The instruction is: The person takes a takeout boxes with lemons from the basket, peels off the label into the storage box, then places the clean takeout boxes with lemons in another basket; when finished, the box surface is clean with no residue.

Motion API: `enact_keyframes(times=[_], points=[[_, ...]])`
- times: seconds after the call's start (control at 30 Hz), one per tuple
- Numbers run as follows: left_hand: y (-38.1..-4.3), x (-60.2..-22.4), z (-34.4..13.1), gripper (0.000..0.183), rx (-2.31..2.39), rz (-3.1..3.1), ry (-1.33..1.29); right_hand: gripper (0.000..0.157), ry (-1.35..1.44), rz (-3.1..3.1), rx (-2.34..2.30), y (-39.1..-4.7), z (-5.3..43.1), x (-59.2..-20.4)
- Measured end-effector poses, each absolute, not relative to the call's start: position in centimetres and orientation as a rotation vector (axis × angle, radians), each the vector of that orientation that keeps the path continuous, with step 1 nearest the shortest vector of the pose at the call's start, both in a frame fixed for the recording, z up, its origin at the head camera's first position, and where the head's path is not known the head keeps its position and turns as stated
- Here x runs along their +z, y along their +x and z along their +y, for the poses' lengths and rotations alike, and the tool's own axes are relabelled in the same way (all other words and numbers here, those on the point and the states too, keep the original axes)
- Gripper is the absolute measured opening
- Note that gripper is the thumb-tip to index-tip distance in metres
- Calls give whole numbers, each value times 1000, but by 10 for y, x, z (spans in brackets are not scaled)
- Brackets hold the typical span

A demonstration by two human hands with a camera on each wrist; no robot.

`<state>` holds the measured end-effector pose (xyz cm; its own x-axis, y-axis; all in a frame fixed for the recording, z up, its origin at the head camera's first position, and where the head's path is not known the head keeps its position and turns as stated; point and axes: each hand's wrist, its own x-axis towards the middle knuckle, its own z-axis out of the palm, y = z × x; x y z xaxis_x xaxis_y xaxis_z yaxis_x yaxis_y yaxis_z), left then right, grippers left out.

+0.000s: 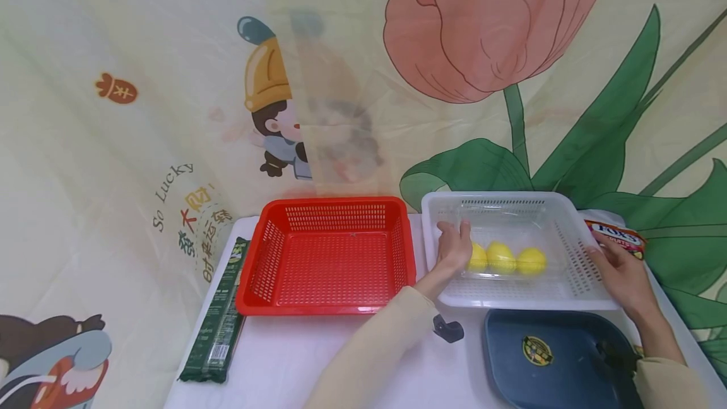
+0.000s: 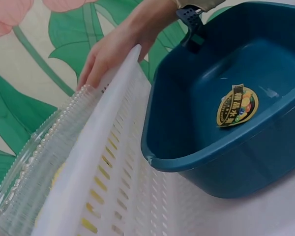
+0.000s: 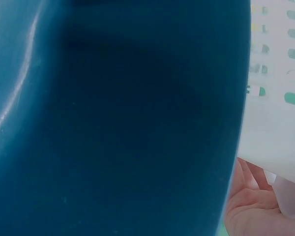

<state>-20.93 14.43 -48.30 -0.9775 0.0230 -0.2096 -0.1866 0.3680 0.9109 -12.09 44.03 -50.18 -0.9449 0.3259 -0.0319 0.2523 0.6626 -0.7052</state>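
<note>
A clear plastic box (image 1: 511,219) lies inside a white basket (image 1: 573,295) at the right of the table. Several yellow round things (image 1: 502,258) show through it, too blurred to tell if they are fruit. My left hand (image 1: 452,246) holds the box by its left end; only a bit of finger enters the left wrist view. Outside the basket's right side, my right hand (image 1: 623,275) grips the rim with the thumb near the top edge. Part of its palm and fingers (image 3: 253,196) shows under the white rim in the right wrist view.
A red basket (image 1: 326,310) stands left of the white one. A long dark green packet (image 1: 218,317) lies at the table's left edge. Nearest me is a dark blue basin (image 1: 545,390), below the right forearm. A FOX'S packet (image 1: 625,238) sits behind my right hand.
</note>
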Motion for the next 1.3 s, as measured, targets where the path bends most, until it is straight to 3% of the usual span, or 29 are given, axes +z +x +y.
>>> enact_keyframes(times=[1.3], points=[[-207, -487, 150, 69, 1542, 2478, -213, 70, -480, -2765, 1181, -119, 441, -503]])
